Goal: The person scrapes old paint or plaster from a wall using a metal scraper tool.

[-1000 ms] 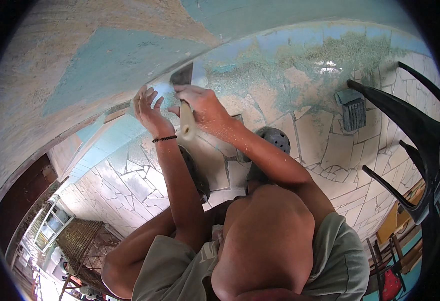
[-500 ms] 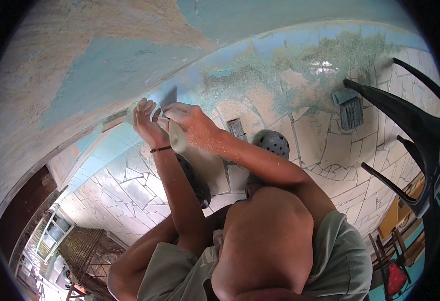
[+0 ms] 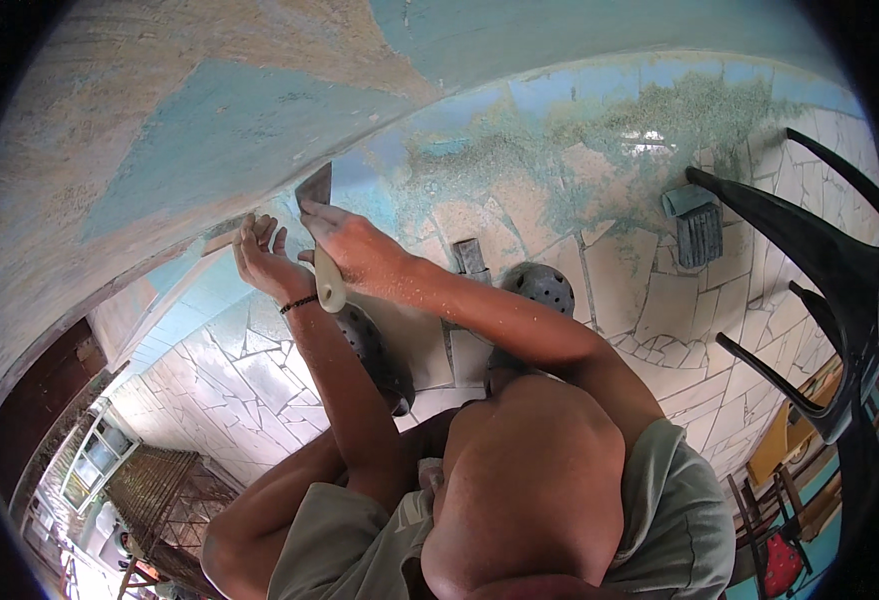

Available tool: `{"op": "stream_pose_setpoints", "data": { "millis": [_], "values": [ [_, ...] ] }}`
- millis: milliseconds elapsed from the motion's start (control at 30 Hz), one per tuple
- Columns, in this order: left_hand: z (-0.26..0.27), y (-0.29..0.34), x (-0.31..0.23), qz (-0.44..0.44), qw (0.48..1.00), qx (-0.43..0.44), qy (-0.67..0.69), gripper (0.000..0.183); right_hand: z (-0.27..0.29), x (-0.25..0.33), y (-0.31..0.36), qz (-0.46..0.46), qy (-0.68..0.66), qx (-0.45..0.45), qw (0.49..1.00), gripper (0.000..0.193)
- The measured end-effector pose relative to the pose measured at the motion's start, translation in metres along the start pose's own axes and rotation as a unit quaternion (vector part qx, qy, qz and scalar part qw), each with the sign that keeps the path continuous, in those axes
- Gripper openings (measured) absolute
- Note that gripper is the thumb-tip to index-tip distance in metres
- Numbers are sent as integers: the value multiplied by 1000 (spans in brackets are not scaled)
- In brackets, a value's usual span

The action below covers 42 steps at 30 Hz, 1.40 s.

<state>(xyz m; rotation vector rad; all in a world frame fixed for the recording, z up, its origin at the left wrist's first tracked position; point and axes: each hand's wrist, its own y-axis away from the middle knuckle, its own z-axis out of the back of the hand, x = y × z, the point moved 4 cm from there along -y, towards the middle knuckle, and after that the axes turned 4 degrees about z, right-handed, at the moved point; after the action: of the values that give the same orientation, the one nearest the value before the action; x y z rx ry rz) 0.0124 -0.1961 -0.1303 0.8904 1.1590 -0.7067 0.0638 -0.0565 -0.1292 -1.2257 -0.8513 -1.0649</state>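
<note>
My right hand (image 3: 351, 248) is closed around the pale handle of a putty knife (image 3: 330, 287). Its flat grey blade points up at the foot of the wall (image 3: 249, 130), where blue paint has come off in large beige patches. Just left of it, my left hand (image 3: 266, 262) is held up near the wall's base, empty, with fingers loosely bent and apart. A dark beaded bracelet circles that wrist. Pale dust clings to my right forearm. Blue-green paint debris (image 3: 599, 130) lies scattered over the floor along the wall.
Black chair legs (image 3: 779, 210) stand at the right. Near them lies a grey ribbed block (image 3: 700, 235) beside a teal roll-shaped piece (image 3: 687, 200). A small grey piece (image 3: 469, 255) rests ahead of my dark perforated shoes (image 3: 544, 288). Irregular pale tiles (image 3: 259, 370) cover the floor.
The putty knife's blade has shifted left and up against the wall's base with my right hand. My left hand has moved slightly left and down, away from the blade.
</note>
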Motion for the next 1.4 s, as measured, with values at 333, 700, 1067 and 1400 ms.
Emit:
{"op": "stream_pose_setpoints", "data": {
  "millis": [333, 700, 1067, 1400],
  "values": [
    [0, 4, 11, 10, 1000, 10, -9, 31, 3, 1, -6, -26, 100, 44, 994, 44],
    [-14, 12, 10, -33, 998, 47, -24, 32, 15, 3, -2, -65, 99, 66, 991, 26],
    [-30, 36, 12, -22, 997, 71, 7, 31, 44, -5, 33, 62, 153, -104, 981, 26],
    [-39, 40, 14, -18, 997, 72, -4, 31, 108, -14, 61, 15, 97, -254, 962, 17]
  ]
}}
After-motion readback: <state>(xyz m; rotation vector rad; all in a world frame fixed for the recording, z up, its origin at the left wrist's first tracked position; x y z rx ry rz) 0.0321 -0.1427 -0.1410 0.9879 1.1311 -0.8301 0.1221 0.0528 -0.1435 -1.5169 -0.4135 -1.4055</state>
